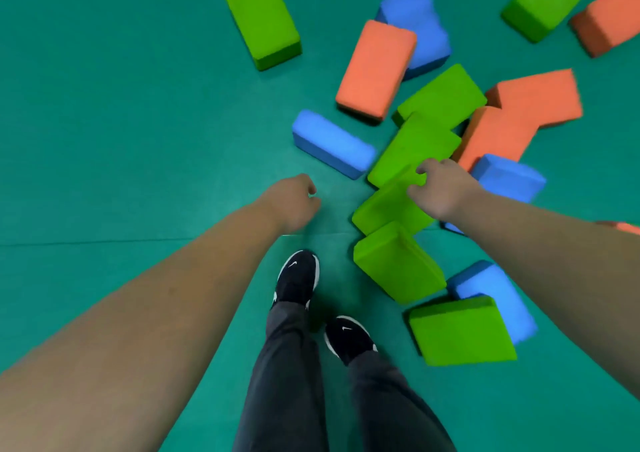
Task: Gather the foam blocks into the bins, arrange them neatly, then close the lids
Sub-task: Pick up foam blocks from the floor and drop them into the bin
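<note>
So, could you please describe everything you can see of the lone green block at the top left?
The green block is a bright green rectangular brick that looks like foam, with softly rounded edges. It lies flat on its broad face on the teal floor, angled slightly, apart from the other blocks. Nothing touches it; both hands are well away.

Green, orange and blue foam blocks lie scattered on the green floor ahead of me, mostly heaped to my right. One green block [263, 18] lies apart at the far left. A blue block [332, 143] lies just beside the green pile [412, 153].
</note>
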